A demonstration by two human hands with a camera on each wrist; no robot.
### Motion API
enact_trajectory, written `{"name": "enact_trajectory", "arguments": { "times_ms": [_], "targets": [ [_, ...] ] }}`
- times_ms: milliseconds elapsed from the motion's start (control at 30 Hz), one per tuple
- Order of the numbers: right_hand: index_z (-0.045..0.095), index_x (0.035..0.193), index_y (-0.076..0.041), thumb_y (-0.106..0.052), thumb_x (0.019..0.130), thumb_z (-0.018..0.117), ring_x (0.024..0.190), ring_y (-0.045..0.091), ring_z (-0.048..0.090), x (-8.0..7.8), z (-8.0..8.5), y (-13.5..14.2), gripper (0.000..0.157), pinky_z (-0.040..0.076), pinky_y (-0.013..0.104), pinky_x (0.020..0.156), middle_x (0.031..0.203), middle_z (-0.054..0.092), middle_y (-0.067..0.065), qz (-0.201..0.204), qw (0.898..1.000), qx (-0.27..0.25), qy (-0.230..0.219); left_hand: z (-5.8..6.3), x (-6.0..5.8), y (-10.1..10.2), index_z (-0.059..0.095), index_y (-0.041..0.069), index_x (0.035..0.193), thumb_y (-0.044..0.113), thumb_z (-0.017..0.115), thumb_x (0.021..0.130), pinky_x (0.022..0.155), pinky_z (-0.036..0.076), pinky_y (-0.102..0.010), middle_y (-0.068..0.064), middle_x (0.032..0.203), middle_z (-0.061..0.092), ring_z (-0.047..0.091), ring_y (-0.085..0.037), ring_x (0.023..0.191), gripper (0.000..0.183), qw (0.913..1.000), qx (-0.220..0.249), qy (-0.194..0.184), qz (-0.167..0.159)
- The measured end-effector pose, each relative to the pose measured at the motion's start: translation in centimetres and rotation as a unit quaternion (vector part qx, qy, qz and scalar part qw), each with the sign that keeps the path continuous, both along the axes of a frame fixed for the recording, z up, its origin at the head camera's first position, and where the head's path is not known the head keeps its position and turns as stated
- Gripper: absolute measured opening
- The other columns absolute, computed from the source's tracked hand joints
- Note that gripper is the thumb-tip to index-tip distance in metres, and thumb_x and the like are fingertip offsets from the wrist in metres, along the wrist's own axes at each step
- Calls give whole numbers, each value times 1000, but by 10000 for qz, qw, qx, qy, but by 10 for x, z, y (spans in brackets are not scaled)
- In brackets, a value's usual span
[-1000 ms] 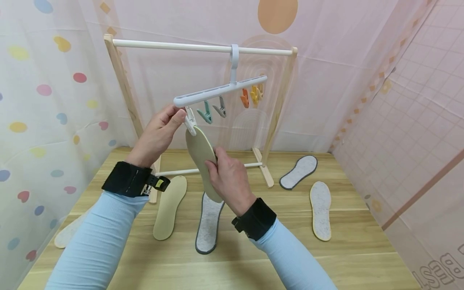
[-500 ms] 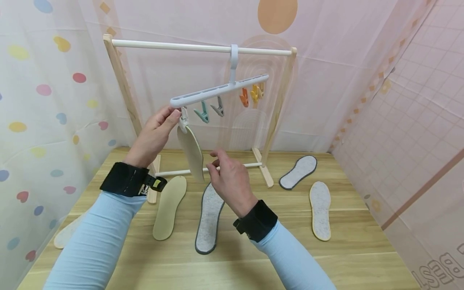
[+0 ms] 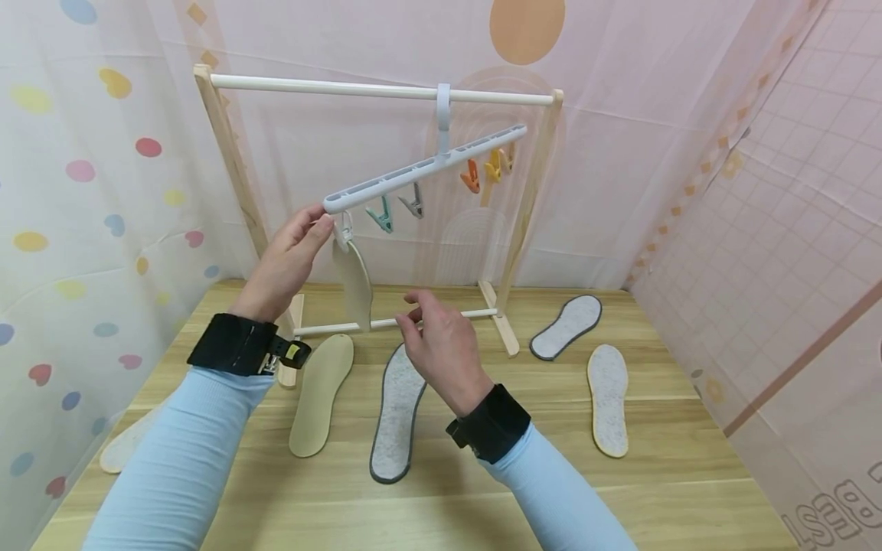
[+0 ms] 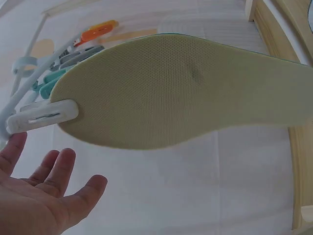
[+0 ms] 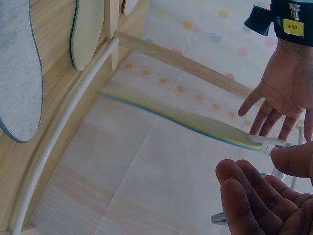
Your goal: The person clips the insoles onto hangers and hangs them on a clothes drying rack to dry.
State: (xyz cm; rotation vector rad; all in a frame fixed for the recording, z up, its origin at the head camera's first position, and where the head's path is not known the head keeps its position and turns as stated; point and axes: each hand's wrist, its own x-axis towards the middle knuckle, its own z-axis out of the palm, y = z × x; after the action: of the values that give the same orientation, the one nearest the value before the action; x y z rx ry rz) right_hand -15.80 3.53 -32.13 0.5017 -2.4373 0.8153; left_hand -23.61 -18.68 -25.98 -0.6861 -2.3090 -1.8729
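Observation:
A beige insole [image 3: 354,283] hangs from a white clip [image 3: 344,231] at the left end of a light-blue hanger [image 3: 406,177]. My left hand [image 3: 281,264] is at that end, a fingertip by the clip. In the left wrist view its fingers [image 4: 59,171] are spread and relaxed below the clip [image 4: 45,116], which bites the rounded end of the insole [image 4: 166,93]. To the right of the hanging insole, my right hand [image 3: 448,346] hovers with loosely bent fingers and holds nothing. In the right wrist view the insole [image 5: 186,120] appears edge-on, with a blue-yellow rim.
The hanger hooks over the white rail of a wooden rack [image 3: 324,86]. Green [image 3: 381,216], grey [image 3: 414,202], orange [image 3: 471,177] and yellow clips [image 3: 493,166] dangle from it. Several insoles lie on the table [image 3: 510,474], among them a beige one [image 3: 321,394] and a grey one [image 3: 398,417].
My right hand has let go of the insole, which now hangs free and has swung left and turned edge-on. The hanger has rotated, and my left hand has loosened from the clip.

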Motion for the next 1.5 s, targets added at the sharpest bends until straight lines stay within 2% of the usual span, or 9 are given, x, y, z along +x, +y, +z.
{"name": "enact_trajectory", "arguments": {
  "times_ms": [367,700,1033,1300,1500],
  "targets": [
    [61,121,-5,-23,98,65,67,13,65,-1,-5,5,30,45,21,53,94,73,8,-61,9996,-6,-262,-11,-1,-8,27,5,154,40,40,107,114,12,-59,-18,157,26,21,-34,145,60,9991,-270,-230,242],
    [61,123,-6,-25,98,65,61,10,59,-2,-9,12,32,42,21,51,94,73,6,-205,9981,28,-578,-27,3,-13,25,4,155,40,40,106,113,20,-58,-17,156,28,26,-35,141,62,9975,-575,-358,194],
    [63,121,-4,-27,97,66,77,16,70,-6,-16,24,33,50,27,60,96,73,7,-260,9955,183,-891,-46,4,-19,27,4,154,42,43,106,110,25,-59,-19,155,30,30,-38,140,64,9940,-1041,-235,244],
    [64,118,-5,-32,96,66,78,19,67,-9,-25,38,34,50,31,62,96,71,7,-405,9916,435,-1148,-57,9,-19,30,0,152,45,45,104,109,24,-61,-23,154,30,28,-42,140,68,9798,-1954,-163,385],
    [67,117,-2,-35,96,66,85,23,68,-12,-31,46,39,53,37,69,100,72,10,-448,9877,646,-1351,-66,13,-19,35,-3,148,47,49,103,106,30,-62,-27,150,35,33,-45,137,69,9581,-2833,50,415]
  ]
}}
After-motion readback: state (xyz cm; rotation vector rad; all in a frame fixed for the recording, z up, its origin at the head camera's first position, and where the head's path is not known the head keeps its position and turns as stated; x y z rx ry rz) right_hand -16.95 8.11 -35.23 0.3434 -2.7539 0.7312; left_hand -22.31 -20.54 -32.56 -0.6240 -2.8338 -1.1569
